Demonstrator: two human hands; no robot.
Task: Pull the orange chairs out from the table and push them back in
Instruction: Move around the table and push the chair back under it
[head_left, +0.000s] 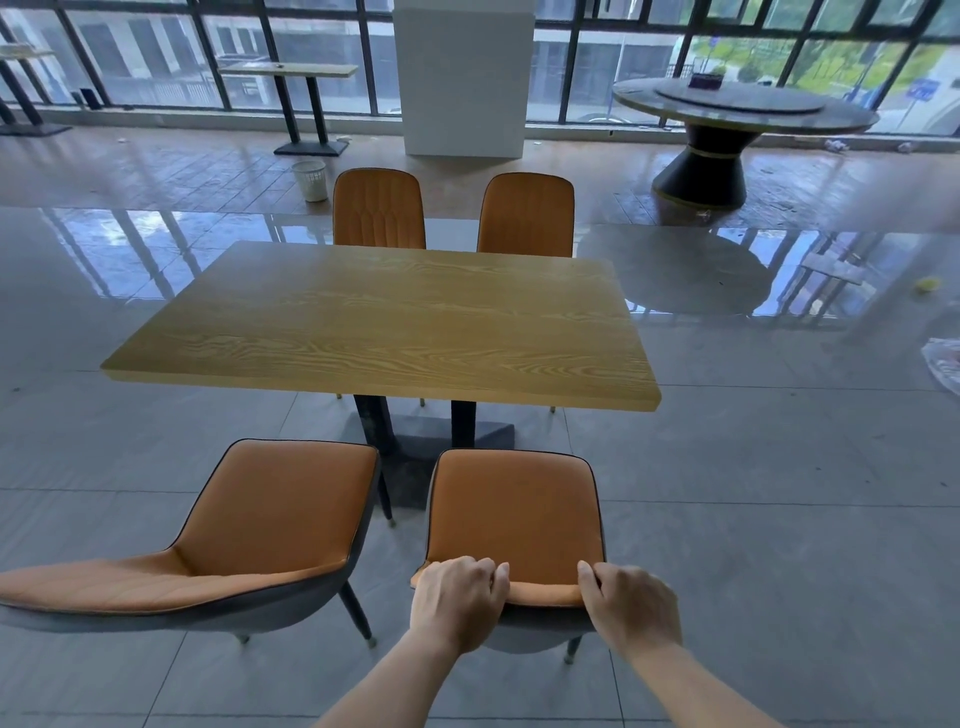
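A wooden table (384, 317) stands in the middle with orange chairs on two sides. The near right chair (514, 509) is pulled out, clear of the table edge. My left hand (457, 597) and my right hand (631, 605) both grip the top of its backrest. The near left chair (270, 519) is also out from the table, turned a little to the left. The far left chair (379, 208) and far right chair (525, 215) stand tucked against the table's far edge, only their backs showing.
Glossy grey tile floor surrounds the table. A white pillar (464, 78) rises behind it, a white wastebasket (309, 179) to its left. A round dark table (737, 111) stands back right, a narrow high table (291, 73) back left. Litter lies at the right edge.
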